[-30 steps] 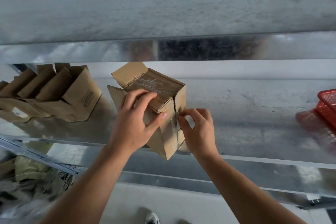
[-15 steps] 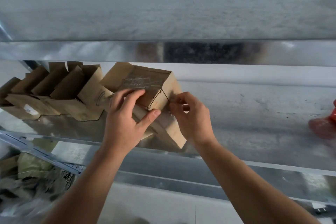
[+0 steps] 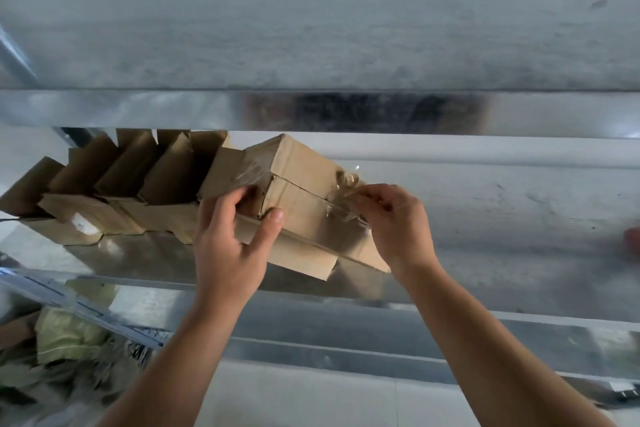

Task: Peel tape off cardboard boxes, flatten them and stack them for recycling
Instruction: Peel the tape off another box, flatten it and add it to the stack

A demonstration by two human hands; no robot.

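A small brown cardboard box [image 3: 301,184] lies tilted on the metal shelf [image 3: 485,225], its seam facing me. My left hand [image 3: 235,239] grips its left end, thumb across the front face and fingers curled over the top. My right hand [image 3: 394,222] pinches a crumpled strip of clear tape [image 3: 343,198] that lifts off the box's right part. More clear tape [image 3: 251,175] still clings to the box's upper left corner. A row of flattened cardboard boxes [image 3: 114,191] leans at the left of the shelf.
A second metal shelf [image 3: 311,45] hangs close above the box. At the right edge shows a blurred red object [image 3: 632,239]. Below left, under the shelf, lies a heap of greenish and brown scraps [image 3: 62,350]. The shelf's front lip [image 3: 485,319] runs beneath my wrists.
The box has been turned and tipped over toward the left. My right hand has pulled a strip of tape free from the seam and drawn it rightward. The view shifted left.
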